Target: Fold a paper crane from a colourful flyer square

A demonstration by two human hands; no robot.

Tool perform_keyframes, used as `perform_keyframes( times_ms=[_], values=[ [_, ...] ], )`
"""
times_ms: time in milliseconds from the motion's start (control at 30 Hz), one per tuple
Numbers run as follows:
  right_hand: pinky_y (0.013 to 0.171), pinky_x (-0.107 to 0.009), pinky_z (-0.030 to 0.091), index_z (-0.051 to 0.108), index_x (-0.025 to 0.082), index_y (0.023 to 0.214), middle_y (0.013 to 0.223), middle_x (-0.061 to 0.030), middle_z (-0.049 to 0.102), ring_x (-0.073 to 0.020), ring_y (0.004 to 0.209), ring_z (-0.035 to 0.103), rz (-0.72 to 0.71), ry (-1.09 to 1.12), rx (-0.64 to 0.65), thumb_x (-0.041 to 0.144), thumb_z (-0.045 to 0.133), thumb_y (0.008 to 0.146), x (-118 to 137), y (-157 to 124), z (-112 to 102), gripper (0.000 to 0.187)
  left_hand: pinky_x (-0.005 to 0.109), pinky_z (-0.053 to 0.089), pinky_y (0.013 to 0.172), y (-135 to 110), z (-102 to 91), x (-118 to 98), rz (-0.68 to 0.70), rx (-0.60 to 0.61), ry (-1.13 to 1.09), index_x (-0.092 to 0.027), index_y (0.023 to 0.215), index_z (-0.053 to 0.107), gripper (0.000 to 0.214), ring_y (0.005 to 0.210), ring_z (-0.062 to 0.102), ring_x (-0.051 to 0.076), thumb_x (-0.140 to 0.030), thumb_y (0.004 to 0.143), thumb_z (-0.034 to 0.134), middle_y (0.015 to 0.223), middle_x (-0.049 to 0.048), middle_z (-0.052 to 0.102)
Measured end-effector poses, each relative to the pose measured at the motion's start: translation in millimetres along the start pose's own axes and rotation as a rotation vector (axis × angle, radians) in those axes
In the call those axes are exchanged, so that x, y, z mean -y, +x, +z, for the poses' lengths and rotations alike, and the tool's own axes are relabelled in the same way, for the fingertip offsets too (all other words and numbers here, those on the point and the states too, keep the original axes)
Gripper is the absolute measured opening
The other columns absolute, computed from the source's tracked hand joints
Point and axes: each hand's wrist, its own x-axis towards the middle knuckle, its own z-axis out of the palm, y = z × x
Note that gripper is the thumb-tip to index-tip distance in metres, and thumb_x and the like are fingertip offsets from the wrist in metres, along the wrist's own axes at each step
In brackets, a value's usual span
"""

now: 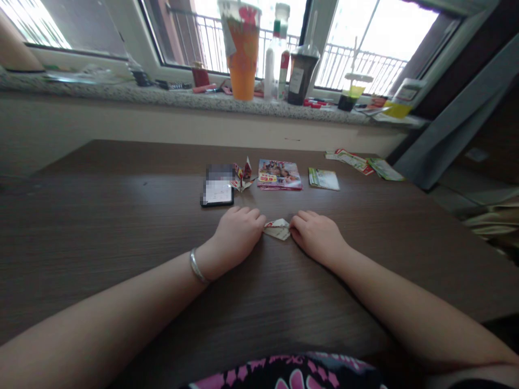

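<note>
A small folded piece of printed paper point(278, 229) lies on the dark wooden table point(121, 227) between my two hands. My left hand point(237, 232), a silver bangle on its wrist, has its fingers curled and pinches the paper's left edge. On the other side, my right hand point(316, 235) is also curled, its fingertips pressed on the paper's right edge. Behind them stands a finished paper crane point(242, 175) beside a phone point(217, 186).
Printed leaflets lie further back: one colourful sheet point(279, 174), a green-white one point(323, 179) and more at the far right point(357, 160). The stone windowsill point(162, 97) holds an orange cup point(242, 48), bottles point(278, 51), a dark drink cup point(302, 70) and small items.
</note>
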Motion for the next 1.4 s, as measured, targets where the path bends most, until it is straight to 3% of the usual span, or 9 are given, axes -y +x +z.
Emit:
perform_keyframes(
  times_ms=[167,333,633,867,1000,1133,1267,1400],
  values=[
    [0.065,-0.029,0.038,0.057,0.020,0.088,0.085,-0.0044,0.066,-0.0191,0.080,0.059,-0.012,0.070,-0.001,0.022,0.048,0.091,-4,0,1,0.009,0.036,0.040,0.064,0,-0.2,1,0.002,0.002,-0.016,-0.017,0.076,0.058,0.014,0.074,0.059,0.025,-0.015,0.085,0.049,0.077,0.0071,0.061],
    [0.070,-0.028,0.038,0.060,0.022,0.093,0.091,-0.0036,0.066,-0.0185,0.085,0.057,-0.139,0.126,0.019,0.022,0.045,0.094,-9,-2,-1,0.015,0.033,0.041,0.064,1,3.1,3,0.024,0.022,-0.070,-0.017,0.082,0.058,0.011,0.075,0.057,0.021,-0.015,0.086,0.049,0.083,0.0068,0.060],
    [0.078,-0.028,0.041,0.065,0.025,0.102,0.099,-0.0023,0.069,-0.0179,0.091,0.059,-0.185,0.184,0.038,0.024,0.044,0.095,-13,-4,-3,0.021,0.032,0.045,0.079,1,12.8,7,0.135,0.032,-0.241,-0.018,0.094,0.062,0.018,0.089,0.055,0.020,-0.012,0.088,0.046,0.094,0.0063,0.061],
    [0.082,-0.029,0.043,0.064,0.024,0.104,0.100,-0.0040,0.067,-0.0185,0.093,0.058,-0.140,0.266,0.020,0.022,0.049,0.092,-15,-3,3,0.020,0.033,0.045,0.079,1,8.3,6,0.118,0.038,-0.383,-0.017,0.092,0.060,0.014,0.089,0.054,0.021,-0.029,0.086,0.055,0.094,0.0067,0.059],
    [0.085,-0.031,0.043,0.063,0.021,0.100,0.099,-0.0055,0.065,-0.0194,0.094,0.056,-0.109,0.407,-0.011,0.016,0.054,0.085,-15,-2,8,0.018,0.033,0.044,0.080,0,12.8,7,0.060,0.022,-0.510,-0.018,0.096,0.058,0.018,0.092,0.054,0.021,-0.027,0.081,0.062,0.096,0.0055,0.059],
    [0.079,-0.028,0.044,0.060,0.018,0.095,0.089,-0.0034,0.061,-0.0159,0.082,0.055,-0.094,0.676,-0.038,0.010,0.057,0.076,-14,-1,11,0.021,0.029,0.044,0.076,1,15.1,7,-0.016,0.013,-0.733,-0.017,0.092,0.056,0.017,0.088,0.055,0.019,-0.028,0.080,0.062,0.094,0.0041,0.059],
    [0.073,-0.026,0.043,0.058,0.017,0.099,0.084,-0.0008,0.054,-0.0139,0.078,0.053,-0.051,0.921,-0.027,0.011,0.058,0.074,-15,-2,14,0.026,0.027,0.042,0.070,2,14.2,8,-0.134,0.050,-0.954,-0.017,0.088,0.056,0.019,0.079,0.054,0.016,-0.036,0.085,0.056,0.086,0.0014,0.059],
    [0.070,-0.025,0.042,0.059,0.017,0.095,0.079,0.0010,0.053,-0.0129,0.074,0.051,0.036,1.021,0.024,0.023,0.062,0.078,-13,-1,16,0.018,0.025,0.040,0.066,3,15.4,9,-0.178,0.089,-1.051,-0.017,0.083,0.055,0.030,0.071,0.051,0.014,-0.042,0.093,0.041,0.076,-0.0009,0.056]
  ],
)
